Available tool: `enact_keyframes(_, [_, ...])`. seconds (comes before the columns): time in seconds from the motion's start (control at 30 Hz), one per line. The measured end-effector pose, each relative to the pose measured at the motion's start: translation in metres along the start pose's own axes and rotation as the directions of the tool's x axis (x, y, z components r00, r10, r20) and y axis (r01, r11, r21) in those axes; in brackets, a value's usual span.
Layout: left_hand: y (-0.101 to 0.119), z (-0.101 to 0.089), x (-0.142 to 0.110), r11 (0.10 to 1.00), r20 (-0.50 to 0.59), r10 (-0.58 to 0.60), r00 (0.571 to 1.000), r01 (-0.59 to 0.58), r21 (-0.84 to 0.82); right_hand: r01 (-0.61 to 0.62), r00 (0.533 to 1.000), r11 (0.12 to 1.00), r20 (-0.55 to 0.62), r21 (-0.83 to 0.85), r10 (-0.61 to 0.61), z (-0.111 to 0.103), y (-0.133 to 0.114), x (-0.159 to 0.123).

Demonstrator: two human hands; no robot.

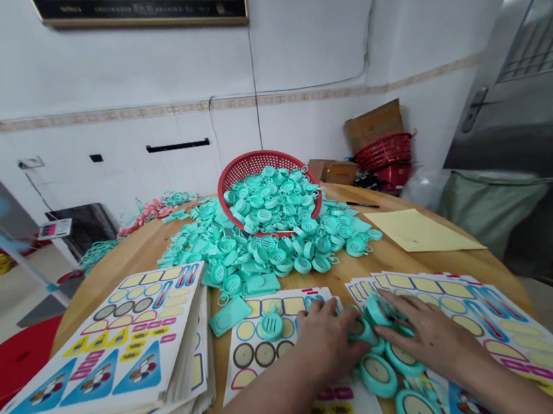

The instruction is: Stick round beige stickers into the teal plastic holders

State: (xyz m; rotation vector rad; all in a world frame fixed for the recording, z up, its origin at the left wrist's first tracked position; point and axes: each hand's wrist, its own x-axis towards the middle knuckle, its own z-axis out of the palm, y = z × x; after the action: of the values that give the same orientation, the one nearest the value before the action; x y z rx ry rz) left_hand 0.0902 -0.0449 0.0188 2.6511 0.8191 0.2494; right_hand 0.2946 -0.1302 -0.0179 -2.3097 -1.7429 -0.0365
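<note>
My left hand (329,336) and my right hand (430,334) meet low in the middle of the round wooden table (365,269). Both have their fingers curled around small teal plastic discs (375,329) between them. More teal discs with round stickers (378,374) lie just in front of the hands. My left hand rests on a partly peeled sticker sheet (263,343), where one teal disc (271,325) lies. My right hand lies over a fan of sticker sheets (470,304).
A thick stack of sticker sheets (109,362) sits at the left. A tipped red basket (256,166) spills a big heap of teal parts (270,234) across the middle. Yellow paper (418,230) lies at the right. Red baskets and boxes (380,150) stand behind; a red stool (8,364) is left.
</note>
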Motion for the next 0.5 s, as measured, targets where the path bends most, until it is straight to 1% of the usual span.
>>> enact_keyframes(0.1, [-0.002,-0.007,0.004,0.999,0.008,0.006,1.000,-0.005,-0.050,0.025,0.999,1.000,0.043,0.015,-0.026,0.000,-0.004,0.005])
enact_keyframes(0.23, [-0.004,-0.016,0.008,0.991,0.032,-0.080,0.996,0.083,-0.101,0.001,0.998,1.000,0.060,0.024,-0.002,0.001,-0.005,0.011])
enact_keyframes(0.3, [-0.006,-0.017,0.008,0.989,0.031,-0.094,0.995,0.097,-0.108,-0.021,0.998,1.000,0.054,0.007,0.021,0.003,-0.005,0.014])
enact_keyframes(0.37, [-0.010,-0.015,0.008,0.986,0.024,-0.094,0.995,0.097,-0.138,0.000,0.999,1.000,0.053,-0.004,0.001,0.006,-0.004,0.016])
enact_keyframes(0.43, [-0.013,-0.011,0.008,0.980,0.003,-0.086,0.996,0.085,-0.182,0.057,0.998,0.998,0.032,0.010,-0.057,0.014,0.002,0.017])
enact_keyframes(0.5, [-0.018,-0.006,0.008,0.978,-0.021,-0.061,0.998,0.056,-0.203,0.117,0.992,0.991,-0.049,0.063,-0.114,0.031,0.017,0.022])
